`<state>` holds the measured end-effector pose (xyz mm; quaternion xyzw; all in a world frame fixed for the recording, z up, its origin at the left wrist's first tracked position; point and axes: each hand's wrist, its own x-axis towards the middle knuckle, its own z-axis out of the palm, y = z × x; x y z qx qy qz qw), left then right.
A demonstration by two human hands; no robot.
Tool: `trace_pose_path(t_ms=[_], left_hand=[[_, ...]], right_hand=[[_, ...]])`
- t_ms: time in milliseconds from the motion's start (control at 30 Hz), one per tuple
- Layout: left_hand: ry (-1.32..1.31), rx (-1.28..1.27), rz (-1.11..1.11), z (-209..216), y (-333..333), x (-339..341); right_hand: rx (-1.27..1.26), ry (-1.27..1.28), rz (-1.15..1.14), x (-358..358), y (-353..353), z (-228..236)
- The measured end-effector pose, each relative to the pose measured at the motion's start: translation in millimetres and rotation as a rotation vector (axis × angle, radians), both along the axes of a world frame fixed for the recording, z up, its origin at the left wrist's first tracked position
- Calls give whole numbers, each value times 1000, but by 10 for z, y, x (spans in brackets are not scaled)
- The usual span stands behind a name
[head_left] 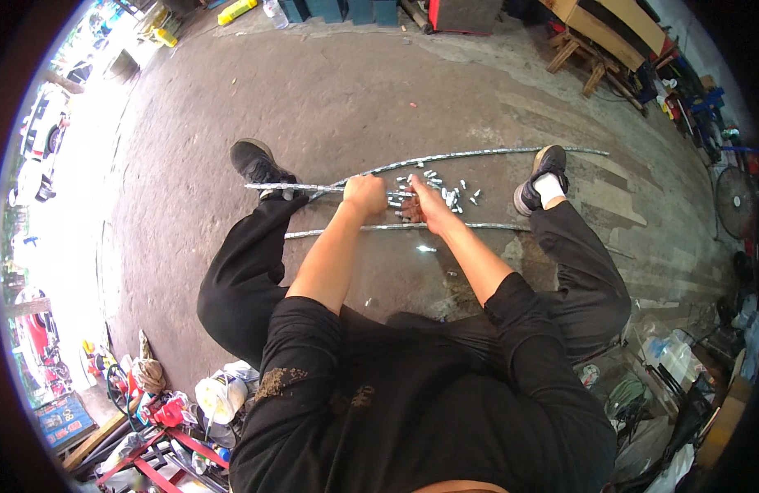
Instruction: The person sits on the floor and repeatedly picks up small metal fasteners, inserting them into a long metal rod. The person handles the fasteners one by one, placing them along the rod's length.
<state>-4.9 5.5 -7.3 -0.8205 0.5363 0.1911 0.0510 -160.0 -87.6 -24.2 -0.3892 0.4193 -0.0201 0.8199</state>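
My left hand (365,195) is closed around a long, thin silvery rod (297,187) with a speckled surface. The rod runs out leftward past my left shoe, and its right end reaches my other hand. My right hand (425,204) has its fingers curled in at that end, the fingertips darkened; what lies within them is too small to make out. Around and beyond this hand, small shiny metal fittings (452,197) lie scattered on the concrete. A second silvery rod (478,153) stretches behind my hands, and a third silvery rod (478,226) lies nearer to me.
My legs are spread, with the left shoe (260,162) and right shoe (544,177) flanking the rods. Mixed clutter with a red metal frame (161,476) fills the lower left. A fan (734,201) stands at the right, a wooden bench (597,41) at the back right.
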Motion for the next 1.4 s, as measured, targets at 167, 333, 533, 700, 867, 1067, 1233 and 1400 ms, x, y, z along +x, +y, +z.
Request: trace_pose_path(t_ms=[167,333,533,700,867,1067,1233,1400], left_hand=[[12,8,2,60,-67,-52],[15,-6,23,9,-21,-11],[27,-35,11,-4,-31,-24],[19,-8,17,66,-45,-45],[22,12,18,53,-1,-32],[16,15,21,19,-35,-36],[16,3,27,8,1,-36],[20,23,26,31,-31,-61]], right_hand=[[-199,-173,20,-16,28,-285],[-40,-169,-105,0,88,-130],[-197,-183,10,-16,62,-275],[-97,-263,-139,-40,91,-299],[37,-39,-14,-16,50,-181],[-144,-332,-98,-31,100,-354],[-10,-32,51,-11,59,-215],[-147,-287,-55,-8,112,-425]])
